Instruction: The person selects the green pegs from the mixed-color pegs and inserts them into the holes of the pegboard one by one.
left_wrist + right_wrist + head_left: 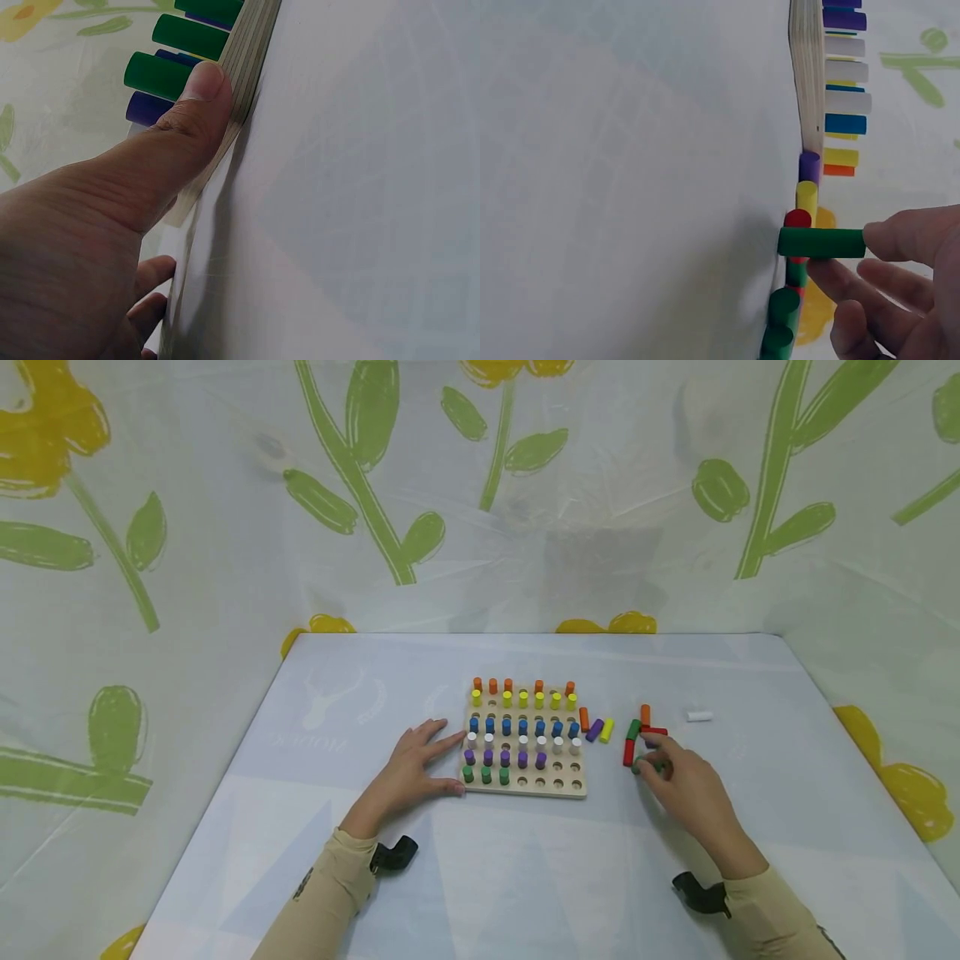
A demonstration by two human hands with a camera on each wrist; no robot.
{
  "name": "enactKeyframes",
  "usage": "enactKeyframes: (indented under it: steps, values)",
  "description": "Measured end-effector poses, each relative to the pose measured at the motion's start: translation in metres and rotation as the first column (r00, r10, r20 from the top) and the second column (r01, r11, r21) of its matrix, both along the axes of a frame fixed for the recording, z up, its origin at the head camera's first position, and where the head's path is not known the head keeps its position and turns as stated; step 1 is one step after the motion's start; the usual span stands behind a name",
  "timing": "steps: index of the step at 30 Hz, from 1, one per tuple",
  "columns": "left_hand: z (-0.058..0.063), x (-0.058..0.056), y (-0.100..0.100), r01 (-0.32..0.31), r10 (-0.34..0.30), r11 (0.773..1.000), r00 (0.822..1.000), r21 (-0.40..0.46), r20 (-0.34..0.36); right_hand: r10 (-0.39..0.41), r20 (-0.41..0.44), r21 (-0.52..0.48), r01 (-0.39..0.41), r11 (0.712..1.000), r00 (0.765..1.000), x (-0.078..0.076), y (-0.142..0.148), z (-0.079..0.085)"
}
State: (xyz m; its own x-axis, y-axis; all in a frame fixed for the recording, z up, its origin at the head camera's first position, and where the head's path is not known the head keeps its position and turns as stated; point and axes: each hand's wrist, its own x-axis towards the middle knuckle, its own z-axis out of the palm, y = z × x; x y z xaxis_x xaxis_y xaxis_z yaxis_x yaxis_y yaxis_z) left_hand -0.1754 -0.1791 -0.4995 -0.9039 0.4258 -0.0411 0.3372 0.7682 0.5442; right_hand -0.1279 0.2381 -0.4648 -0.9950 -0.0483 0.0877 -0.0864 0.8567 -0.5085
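A wooden pegboard (531, 773) carries rows of orange, yellow, blue, white, purple and green pegs, with some bare holes. My left hand (411, 770) lies at the board's left side; its thumb (199, 105) touches the front left corner beside the green pegs (161, 73), and a finger reaches the left edge. Right of the board, my right hand (693, 793) pinches a green peg (821, 242) between thumb and fingers. In the right wrist view this peg stands out across loose pegs behind it. The hand partly covers the loose pegs under it in the head view.
Loose orange (584, 720), purple (595, 730) and yellow (607, 731) pegs lie by the board's right edge. A red peg (628, 752) and another orange peg (645, 716) lie near my right hand. A white peg (699, 717) lies apart, farther right on the table (480, 877).
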Motion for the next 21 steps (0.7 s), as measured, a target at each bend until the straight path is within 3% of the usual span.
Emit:
enactKeyframes:
  steps: [21]
  values:
    - [0.0002,-0.0001,0.0002,-0.002,0.002,1.0,1.0,-0.008,0.0,-0.011,-0.044,0.041,0.013,0.999,0.999,0.0038,-0.0012,0.0012]
